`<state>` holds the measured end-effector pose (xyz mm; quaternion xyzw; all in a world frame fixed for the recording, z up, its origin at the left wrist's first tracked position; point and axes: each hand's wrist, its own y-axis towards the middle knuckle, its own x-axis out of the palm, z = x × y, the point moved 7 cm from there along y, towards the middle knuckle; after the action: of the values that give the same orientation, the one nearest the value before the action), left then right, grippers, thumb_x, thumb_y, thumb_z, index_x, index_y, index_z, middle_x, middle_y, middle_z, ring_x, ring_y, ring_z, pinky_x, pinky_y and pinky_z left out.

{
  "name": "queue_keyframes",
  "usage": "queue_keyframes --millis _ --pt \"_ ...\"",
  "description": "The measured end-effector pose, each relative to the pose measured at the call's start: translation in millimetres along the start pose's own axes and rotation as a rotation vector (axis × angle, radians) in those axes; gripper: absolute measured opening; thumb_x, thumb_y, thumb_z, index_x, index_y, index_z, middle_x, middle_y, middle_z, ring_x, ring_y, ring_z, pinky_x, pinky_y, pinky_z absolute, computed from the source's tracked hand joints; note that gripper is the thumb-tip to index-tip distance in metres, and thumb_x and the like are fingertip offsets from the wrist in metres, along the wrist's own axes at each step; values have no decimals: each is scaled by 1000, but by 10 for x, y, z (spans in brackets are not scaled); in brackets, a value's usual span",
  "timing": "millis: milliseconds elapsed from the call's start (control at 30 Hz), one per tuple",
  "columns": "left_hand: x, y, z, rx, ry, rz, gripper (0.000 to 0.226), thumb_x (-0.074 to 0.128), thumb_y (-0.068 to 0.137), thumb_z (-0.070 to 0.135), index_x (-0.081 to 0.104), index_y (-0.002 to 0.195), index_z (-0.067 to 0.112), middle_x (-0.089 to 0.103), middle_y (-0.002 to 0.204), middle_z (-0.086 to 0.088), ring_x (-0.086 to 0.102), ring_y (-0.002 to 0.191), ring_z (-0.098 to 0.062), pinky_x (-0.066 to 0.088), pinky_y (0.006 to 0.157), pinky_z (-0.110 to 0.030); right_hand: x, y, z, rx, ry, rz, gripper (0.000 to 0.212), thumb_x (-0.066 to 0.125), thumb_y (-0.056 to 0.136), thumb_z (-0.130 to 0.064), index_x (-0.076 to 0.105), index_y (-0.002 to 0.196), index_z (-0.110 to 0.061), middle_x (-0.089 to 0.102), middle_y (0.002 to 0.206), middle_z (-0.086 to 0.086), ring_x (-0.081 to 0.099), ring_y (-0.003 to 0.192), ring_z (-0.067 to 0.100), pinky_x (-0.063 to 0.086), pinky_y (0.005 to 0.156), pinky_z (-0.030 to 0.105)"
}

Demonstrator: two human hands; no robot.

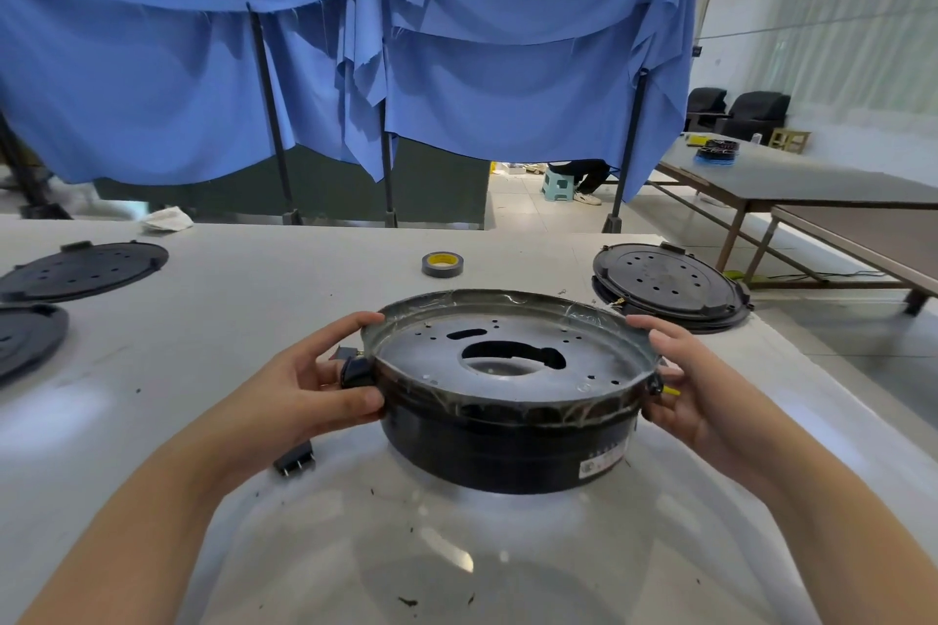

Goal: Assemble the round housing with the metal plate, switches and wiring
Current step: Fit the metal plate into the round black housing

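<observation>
2 hands (325,381) (695,386), fingers curled, gripping round housing (507,442) sides

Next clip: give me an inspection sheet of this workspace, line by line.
Surface: white table, dark specks scattered near the front edge.
Job's things: round black housing on the table, metal plate seated in its top, clear film around the rim; black switch at its left side; loose switch on the table.
Clutter: tape roll; black discs far left, more far right; crumpled white cloth.
Hands: left hand and right hand grip opposite sides of the housing.
Cables: yellow wire end by the right hand.
Surroundings: blue drapes, side tables, green stool.
</observation>
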<state>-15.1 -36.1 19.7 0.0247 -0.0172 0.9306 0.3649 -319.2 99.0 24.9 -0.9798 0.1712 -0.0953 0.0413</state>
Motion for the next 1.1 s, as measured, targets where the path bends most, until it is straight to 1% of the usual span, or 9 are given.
queue_keyframes --millis 133,200,333,433,533,633,767,933,1100 --pt "-3 9 2 -13 -29 1 80 93 54 17 61 122 42 68 112 -23 66 106 -37 57 83 -37 -29 20 -31 -24 44 -68 49 73 64 -43 68 112 -35 59 100 14 63 72 18 59 65 28" --pt "-4 28 18 -27 -52 -10 85 96 48 21 61 123 41 68 114 -22 65 107 -38 57 85 -38 -42 17 -75 -25 100 -106 48 71 68 -38 68 116 -33 65 97 12 66 71 17 58 62 25" --pt "-5 103 93 -82 -89 -7 87 99 40 26 64 119 38 71 109 -17 69 98 -33 58 81 -38 -50 52 -159 41 141 -114 46 71 70 -21 70 115 -27 71 107 13 66 80 19 60 60 25" --pt "-23 147 191 -131 -115 -2 77 96 49 23 66 119 34 67 98 -15 66 78 -25 59 76 -37 -2 106 -230 121 174 -93 40 72 69 -19 73 109 -23 68 111 18 67 71 18 58 52 24" --pt "-58 208 320 -191 -132 -2 62 83 61 16 68 119 27 63 100 -12 59 72 -20 58 72 -33 41 163 -274 219 228 -85 48 76 66 -19 70 114 -18 60 118 27 67 72 22 57 48 24" --pt "-52 264 439 -238 -119 -39 59 86 59 18 71 116 24 68 99 -6 60 63 -14 59 70 -31 84 218 -317 276 274 -82 52 78 66 -22 66 115 -12 63 110 30 66 68 20 55 46 20" --pt "-72 317 498 -296 -88 -60 69 100 38 24 76 103 22 69 85 -3 59 61 -12 59 73 -33 107 275 -369 307 313 -103 53 80 65 -22 61 114 -11 66 103 28 62 76 17 53 45 17" --pt "-110 386 486 -398 -157 -25 45 86 57 20 77 101 17 67 80 -10 59 61 -15 59 66 -31 95 313 -434 344 305 -115 63 82 61 -19 60 120 -10 67 101 27 64 76 15 54 47 16" --pt "-177 451 453 -435 -152 38 60 87 59 19 64 113 9 64 78 -13 58 62 -16 60 63 -32 80 363 -457 364 306 -92 67 84 57 -19 57 118 -11 69 97 26 68 70 17 54 46 17"
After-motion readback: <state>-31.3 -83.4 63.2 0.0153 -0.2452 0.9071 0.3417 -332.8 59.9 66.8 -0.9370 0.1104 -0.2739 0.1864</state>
